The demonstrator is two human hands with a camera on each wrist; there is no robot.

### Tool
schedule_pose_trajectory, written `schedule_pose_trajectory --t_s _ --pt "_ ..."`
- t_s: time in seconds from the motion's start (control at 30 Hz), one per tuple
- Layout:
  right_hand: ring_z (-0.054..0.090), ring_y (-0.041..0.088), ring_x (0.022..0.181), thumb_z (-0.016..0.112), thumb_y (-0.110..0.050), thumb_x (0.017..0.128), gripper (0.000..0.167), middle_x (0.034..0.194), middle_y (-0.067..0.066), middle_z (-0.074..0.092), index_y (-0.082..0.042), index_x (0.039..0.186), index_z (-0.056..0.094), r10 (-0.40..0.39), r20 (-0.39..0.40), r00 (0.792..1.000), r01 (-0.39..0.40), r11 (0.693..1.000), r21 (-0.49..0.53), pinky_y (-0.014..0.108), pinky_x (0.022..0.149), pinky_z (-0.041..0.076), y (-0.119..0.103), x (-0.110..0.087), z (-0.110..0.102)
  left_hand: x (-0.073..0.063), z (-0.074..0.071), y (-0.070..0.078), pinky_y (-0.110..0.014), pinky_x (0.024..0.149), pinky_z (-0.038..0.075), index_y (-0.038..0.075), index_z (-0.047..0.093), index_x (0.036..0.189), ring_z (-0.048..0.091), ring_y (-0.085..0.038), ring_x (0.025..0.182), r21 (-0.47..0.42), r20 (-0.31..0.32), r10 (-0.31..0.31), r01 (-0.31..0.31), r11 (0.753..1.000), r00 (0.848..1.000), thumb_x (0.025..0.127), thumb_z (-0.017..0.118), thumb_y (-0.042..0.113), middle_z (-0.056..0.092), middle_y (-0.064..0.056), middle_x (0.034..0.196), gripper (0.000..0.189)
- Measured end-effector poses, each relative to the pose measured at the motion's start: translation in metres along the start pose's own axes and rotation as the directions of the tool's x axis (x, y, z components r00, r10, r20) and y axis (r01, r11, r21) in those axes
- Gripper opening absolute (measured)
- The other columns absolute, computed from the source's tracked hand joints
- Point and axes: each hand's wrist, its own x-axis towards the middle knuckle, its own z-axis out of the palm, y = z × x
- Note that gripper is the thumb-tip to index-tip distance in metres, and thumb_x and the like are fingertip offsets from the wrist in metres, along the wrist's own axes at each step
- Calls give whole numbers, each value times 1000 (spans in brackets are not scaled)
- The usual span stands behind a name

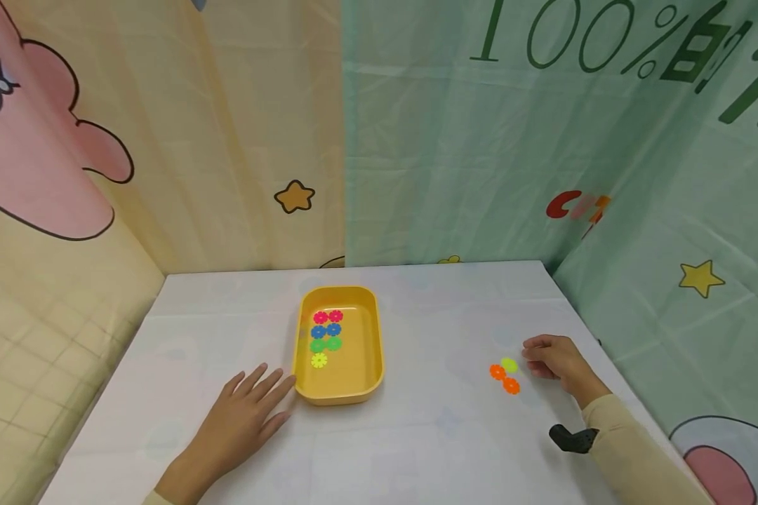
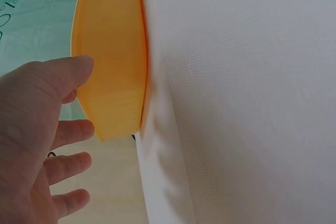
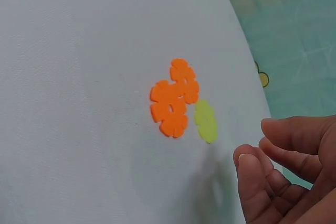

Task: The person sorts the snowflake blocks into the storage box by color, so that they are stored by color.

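Note:
My left hand (image 1: pixel 240 421) is spread beside the near left corner of a yellow plastic tray (image 1: pixel 369 351), fingertips right at its rim. In the left wrist view the thumb (image 2: pixel 79 72) overlaps the tray's side wall (image 2: pixel 115 61). Inside the tray lie small flower-shaped plastic discs in pairs: pink (image 1: pixel 335 316), blue (image 1: pixel 333 330) and green (image 1: pixel 333 344), plus a single yellow disc (image 1: pixel 318 360). My right hand (image 1: pixel 559 361), loosely curled with nothing in it, hovers right of a yellow-green flower disc (image 3: pixel 206 121) and two touching orange flower discs (image 3: pixel 166 98) on the table.
A white cloth covers the table (image 1: pixel 429 442). Printed curtains (image 1: pixel 442 161) hang behind it and along both sides. A black strap end (image 1: pixel 571 439) sticks out at the right sleeve (image 1: pixel 632 449).

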Motion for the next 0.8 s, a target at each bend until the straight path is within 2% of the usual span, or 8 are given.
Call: schedule_pose_trajectory --t_s 0.27,0.57,0.8 --pt "61 18 75 63 -11 96 34 91 7 65 11 121 59 -25 20 999 26 998 -59 29 65 58 9 7 13 -4 -2 -3 -61 103 46 16 68 133 57 -37 130 -5 -19 6 -6 1000 1000 84 82 36 67 -10 135 54" --pt "57 21 77 63 -7 93 37 98 15 63 10 126 59 -29 29 999 33 990 -138 30 65 57 8 8 24 -6 -5 -4 -59 105 46 17 69 132 57 -37 132 -8 75 -20 21 1000 997 87 79 37 65 -10 137 49" --pt "55 21 73 67 -7 90 38 112 22 62 9 123 61 -20 27 999 24 985 -169 29 63 55 8 8 29 -8 -8 -4 -57 104 48 17 70 130 57 -36 131 -14 87 -25 27 1000 996 87 80 36 67 -8 135 48"
